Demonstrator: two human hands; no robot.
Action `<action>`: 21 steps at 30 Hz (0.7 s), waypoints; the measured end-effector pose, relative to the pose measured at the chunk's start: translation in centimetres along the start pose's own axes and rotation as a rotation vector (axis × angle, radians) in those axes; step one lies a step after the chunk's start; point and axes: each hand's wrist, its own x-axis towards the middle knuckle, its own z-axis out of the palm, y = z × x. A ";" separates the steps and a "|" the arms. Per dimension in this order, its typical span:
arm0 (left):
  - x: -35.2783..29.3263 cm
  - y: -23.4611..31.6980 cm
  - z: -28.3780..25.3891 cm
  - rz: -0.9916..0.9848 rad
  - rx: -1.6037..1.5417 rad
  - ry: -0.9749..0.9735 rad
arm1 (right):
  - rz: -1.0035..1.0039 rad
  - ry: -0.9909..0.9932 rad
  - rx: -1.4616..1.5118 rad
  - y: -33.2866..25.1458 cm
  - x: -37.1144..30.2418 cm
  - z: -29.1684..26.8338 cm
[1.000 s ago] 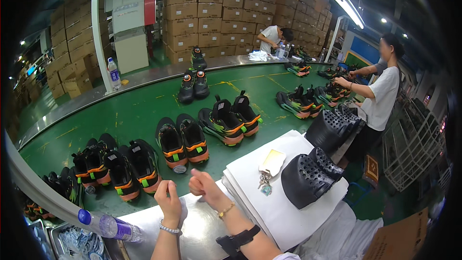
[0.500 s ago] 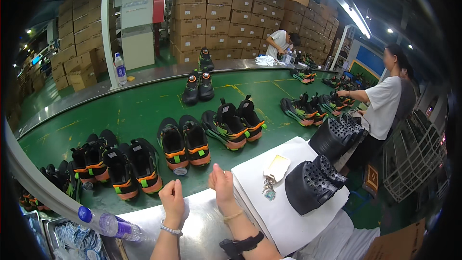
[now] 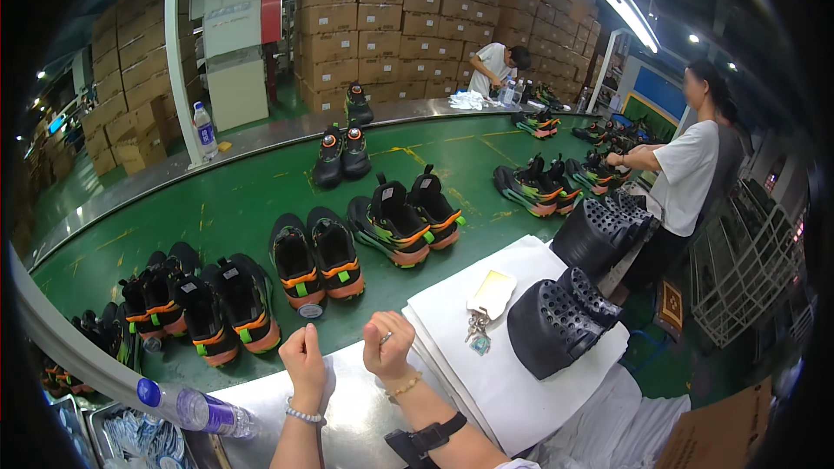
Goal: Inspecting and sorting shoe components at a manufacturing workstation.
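My left hand [image 3: 304, 360] is closed in a fist above the metal worktop [image 3: 360, 391], a beaded bracelet on its wrist. Beside it, apart from it, my right hand [image 3: 389, 346] is also curled into a fist, knuckles up, with a ring showing. No object shows in either hand. Just beyond them on the green table stands a pair of black shoes [image 3: 314, 254] with orange soles and green heel tabs, a round tag at one heel. Another such pair [image 3: 404, 221] is to its right, and another [image 3: 230, 304] to its left.
Black clogs [image 3: 560, 326] and a keyring [image 3: 478, 330] lie on white sheets [image 3: 434, 313] at right. A plastic bottle [image 3: 208, 412] lies at lower left near a tray of tags [image 3: 143, 434]. A white post [image 3: 95, 356] crosses the left. A co-worker [image 3: 695, 165] stands at right.
My right fist has turned so its knuckles and ring show, and my left fist has stayed closed. The whole view has shifted slightly. The co-worker's hands at right have come closer together.
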 end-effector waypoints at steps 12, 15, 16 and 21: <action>0.0 -0.4 1.2 -0.121 -0.089 0.015 | 0.314 -0.151 -0.464 2.1 -0.4 2.7; 0.0 -0.6 1.6 -0.084 -0.104 0.012 | 0.327 -0.170 -0.490 2.5 -0.4 2.6; 0.0 -0.5 1.7 -0.089 -0.099 -0.002 | 0.355 -0.221 -0.509 2.5 -0.4 2.5; 0.0 0.1 1.7 -0.116 -0.152 -0.123 | 0.351 -0.402 -0.512 1.7 -1.1 3.2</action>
